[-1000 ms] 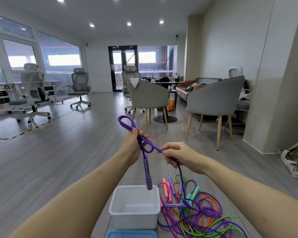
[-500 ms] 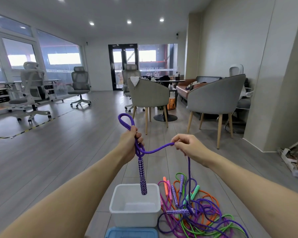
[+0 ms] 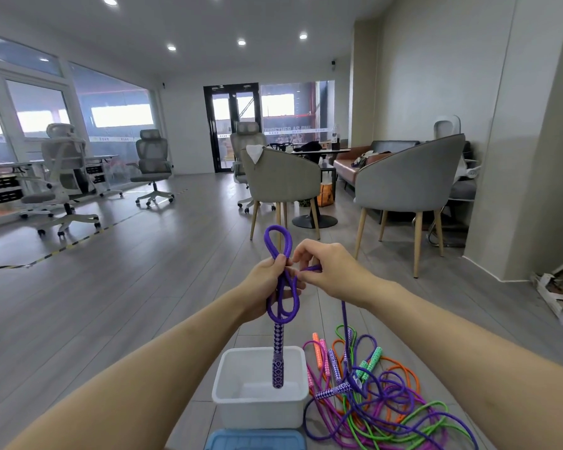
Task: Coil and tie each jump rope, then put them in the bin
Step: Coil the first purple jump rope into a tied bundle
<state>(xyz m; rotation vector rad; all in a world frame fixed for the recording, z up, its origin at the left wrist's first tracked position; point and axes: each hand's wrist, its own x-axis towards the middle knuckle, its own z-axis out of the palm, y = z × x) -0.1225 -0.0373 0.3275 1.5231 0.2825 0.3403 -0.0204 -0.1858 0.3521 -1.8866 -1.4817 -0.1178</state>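
At frame centre the left hand (image 3: 267, 284) grips the gathered loops of the purple woven jump rope (image 3: 281, 287), its patterned handle hanging over the white plastic bin (image 3: 260, 407) on the floor. The right hand (image 3: 329, 267) pinches the free strand; each new loop should match the others before tying. The window lettering is too blurred to read.

Looped purple rope (image 3: 281, 287) hangs above white bin (image 3: 260, 407), beside tangled ropes (image 3: 381, 404).
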